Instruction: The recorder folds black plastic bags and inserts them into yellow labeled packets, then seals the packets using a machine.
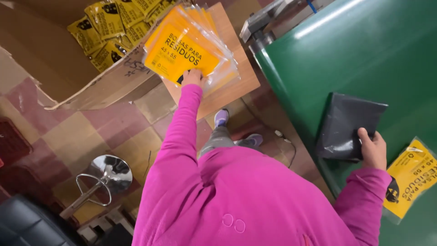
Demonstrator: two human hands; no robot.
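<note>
A cardboard box (54, 68), chrome stool base (107, 175) and patterned floor (114, 132).

Bright, even light – glare streak on green table (364, 59); slight blur, edges warped.

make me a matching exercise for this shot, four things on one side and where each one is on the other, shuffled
Things:
1. stack of yellow packets
2. folded black bag
3. single yellow packet
4. chrome stool base

Places:
A. on the green surface, beside the right hand
B. on the tiled floor
C. on the wooden board, under the left hand
D. on the green surface, held by the right hand

Pairs: 1-C, 2-D, 3-A, 4-B
</note>
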